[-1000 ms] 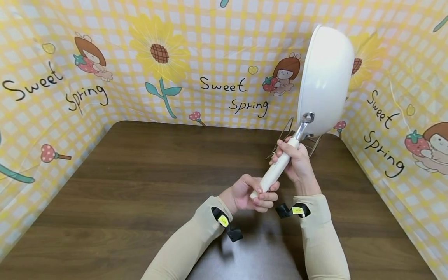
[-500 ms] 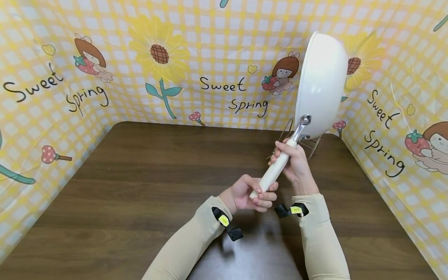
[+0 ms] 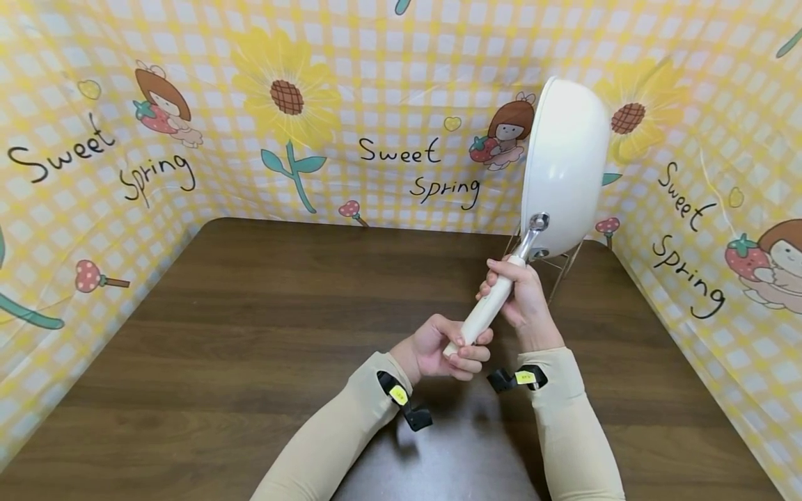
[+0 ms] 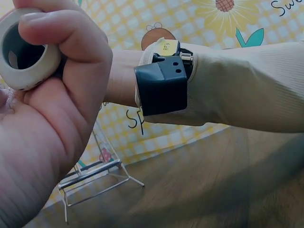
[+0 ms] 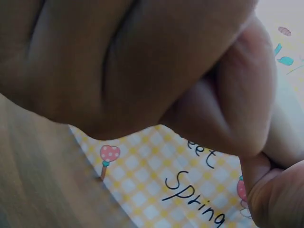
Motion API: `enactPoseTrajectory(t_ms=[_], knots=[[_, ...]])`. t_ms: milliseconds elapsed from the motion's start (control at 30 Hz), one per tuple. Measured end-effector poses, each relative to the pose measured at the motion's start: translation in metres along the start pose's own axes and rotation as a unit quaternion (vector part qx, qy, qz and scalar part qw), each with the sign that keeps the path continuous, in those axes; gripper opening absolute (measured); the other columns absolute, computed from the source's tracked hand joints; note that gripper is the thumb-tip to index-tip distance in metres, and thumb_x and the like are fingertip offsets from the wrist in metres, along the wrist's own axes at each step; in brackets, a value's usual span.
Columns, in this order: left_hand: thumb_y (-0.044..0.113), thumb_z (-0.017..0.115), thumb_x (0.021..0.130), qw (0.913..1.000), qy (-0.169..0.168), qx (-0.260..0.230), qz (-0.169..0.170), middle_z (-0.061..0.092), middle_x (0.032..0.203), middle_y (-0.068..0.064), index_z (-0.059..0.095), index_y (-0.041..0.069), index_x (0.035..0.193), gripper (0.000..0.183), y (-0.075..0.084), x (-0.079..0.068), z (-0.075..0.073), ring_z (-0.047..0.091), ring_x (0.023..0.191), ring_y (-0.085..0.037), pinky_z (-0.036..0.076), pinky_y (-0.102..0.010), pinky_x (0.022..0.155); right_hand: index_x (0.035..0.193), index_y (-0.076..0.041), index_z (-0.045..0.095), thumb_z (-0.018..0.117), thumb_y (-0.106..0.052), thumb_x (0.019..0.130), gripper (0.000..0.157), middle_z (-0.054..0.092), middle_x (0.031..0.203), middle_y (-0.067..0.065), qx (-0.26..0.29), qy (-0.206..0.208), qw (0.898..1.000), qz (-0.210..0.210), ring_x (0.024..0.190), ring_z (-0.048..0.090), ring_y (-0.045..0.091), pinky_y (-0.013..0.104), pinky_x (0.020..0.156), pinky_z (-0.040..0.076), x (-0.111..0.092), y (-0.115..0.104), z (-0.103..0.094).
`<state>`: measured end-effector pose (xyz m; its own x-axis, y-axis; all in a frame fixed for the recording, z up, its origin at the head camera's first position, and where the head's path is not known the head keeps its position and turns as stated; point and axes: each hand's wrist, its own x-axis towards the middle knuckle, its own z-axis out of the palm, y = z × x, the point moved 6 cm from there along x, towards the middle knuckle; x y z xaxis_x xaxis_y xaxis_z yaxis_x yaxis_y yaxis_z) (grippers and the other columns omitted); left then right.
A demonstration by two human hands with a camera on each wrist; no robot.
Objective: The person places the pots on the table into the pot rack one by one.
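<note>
Head view: a white frying pan [image 3: 567, 160] is held up off the wooden tabletop [image 3: 282, 313], tipped on edge before a wire rack [image 4: 90, 174]; by judgement, lifting is done and setting down is left, though contact with the rack cannot be told. Its cream handle [image 3: 485, 312] is gripped by both hands, fingers curled closed around it, the left hand [image 3: 441, 349] at the free end, the right hand [image 3: 525, 299] near the metal joint [image 3: 530, 241].

the pan [image 3: 569, 160] looks smooth and glossy, its neck [image 3: 529, 240] shiny metal, the table [image 3: 250, 313] wood-grained, the backdrop [image 3: 388, 83] cloth.
</note>
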<state>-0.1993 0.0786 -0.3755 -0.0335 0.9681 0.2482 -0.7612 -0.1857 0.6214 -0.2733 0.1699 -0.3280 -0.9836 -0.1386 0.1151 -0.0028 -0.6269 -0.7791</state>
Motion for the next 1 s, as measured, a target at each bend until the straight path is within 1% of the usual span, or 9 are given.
enactPoseTrajectory(t_ms=[200, 400, 533, 733, 1000], knots=[[0.011, 0.051, 0.067, 1.0000, 0.006, -0.002, -0.003, 0.043, 0.062, 0.004, 0.045, 0.013, 0.090, 0.024, -0.001, -0.004, -0.004, 0.039, 0.048, -0.004, 0.025, -0.017, 0.045, 0.065, -0.009, 0.043, 0.039, 0.005, 0.090, 0.029, 0.050, 0.050, 0.006, -0.001, 0.004, 1.000, 0.013, 0.040, 0.050, 0.019, 0.034, 0.046, 0.048, 0.002, 0.007, -0.002], [0.010, 0.046, 0.067, 0.9997, 0.022, 0.001, -0.011, 0.044, 0.062, 0.004, 0.047, 0.013, 0.090, 0.023, -0.005, -0.007, -0.011, 0.040, 0.049, -0.005, 0.025, -0.018, 0.044, 0.066, -0.008, 0.040, 0.039, 0.005, 0.090, 0.028, 0.049, 0.050, 0.006, -0.004, 0.015, 0.999, 0.041, 0.040, 0.049, 0.019, 0.034, 0.046, 0.047, 0.003, 0.016, -0.008], [0.010, 0.045, 0.066, 0.9993, 0.034, 0.003, -0.017, 0.045, 0.063, 0.004, 0.048, 0.012, 0.089, 0.023, -0.008, -0.010, -0.016, 0.040, 0.049, -0.005, 0.026, -0.018, 0.044, 0.068, -0.009, 0.038, 0.038, 0.006, 0.090, 0.027, 0.049, 0.049, 0.006, 0.000, 0.020, 0.998, 0.052, 0.040, 0.049, 0.019, 0.034, 0.047, 0.047, 0.002, 0.022, -0.011], [0.011, 0.044, 0.066, 0.9980, 0.048, 0.030, -0.027, 0.045, 0.062, 0.004, 0.048, 0.013, 0.087, 0.021, -0.013, -0.012, -0.024, 0.041, 0.049, -0.006, 0.028, -0.020, 0.045, 0.072, -0.009, 0.036, 0.036, 0.007, 0.090, 0.024, 0.049, 0.049, 0.007, 0.008, 0.012, 0.998, 0.060, 0.041, 0.049, 0.020, 0.035, 0.047, 0.046, 0.001, 0.028, -0.016], [0.009, 0.042, 0.063, 0.9928, 0.092, 0.061, -0.047, 0.043, 0.059, 0.002, 0.050, 0.015, 0.085, 0.024, -0.020, -0.019, -0.036, 0.040, 0.048, -0.008, 0.029, -0.022, 0.046, 0.073, -0.011, 0.037, 0.036, 0.007, 0.089, 0.024, 0.049, 0.049, 0.007, 0.000, 0.007, 0.998, 0.067, 0.042, 0.050, 0.021, 0.036, 0.049, 0.047, 0.000, 0.040, -0.023]])
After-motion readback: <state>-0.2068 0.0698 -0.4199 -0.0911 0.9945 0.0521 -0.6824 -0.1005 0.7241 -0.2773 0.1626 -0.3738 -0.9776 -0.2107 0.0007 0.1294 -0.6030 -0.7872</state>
